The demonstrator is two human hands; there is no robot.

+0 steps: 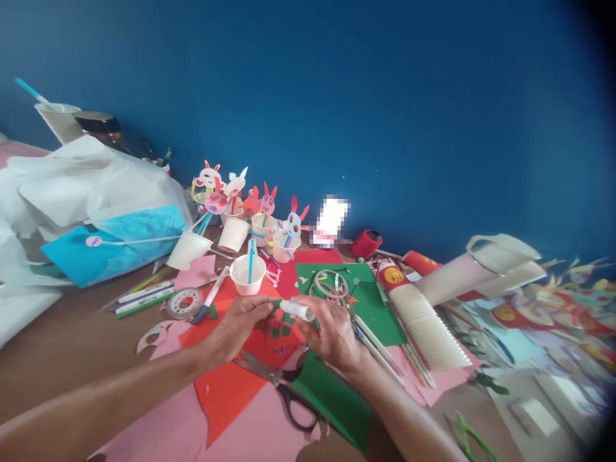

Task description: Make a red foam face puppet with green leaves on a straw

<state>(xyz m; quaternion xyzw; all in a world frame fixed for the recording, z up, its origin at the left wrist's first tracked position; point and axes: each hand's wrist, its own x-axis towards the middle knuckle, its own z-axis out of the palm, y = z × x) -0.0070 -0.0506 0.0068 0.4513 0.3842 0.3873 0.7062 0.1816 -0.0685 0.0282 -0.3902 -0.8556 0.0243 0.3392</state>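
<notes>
My right hand (pixel 332 330) is closed around a white glue stick (pixel 297 310), which lies roughly level and points left. The fingers of my left hand (pixel 239 327) pinch a small green piece (pixel 277 304) at the tube's left end; whether it is cut paper I cannot tell. Just below both hands is a red paper face (pixel 280 340) with green eyes and drawn features. Open scissors (pixel 294 405) with dark handles lie nearer to me, across red, pink and green paper. A white paper cup (pixel 247 276) with a blue straw stands just beyond my left hand.
Behind are several cups with paper animal heads on straws (pixel 287 247). A tape roll (pixel 185 303) and markers (pixel 144 292) lie left, near a plastic bag (pixel 91 186). To the right are green paper (pixel 385 321), stacked cups (pixel 428 324) and a white jug (pixel 452 276).
</notes>
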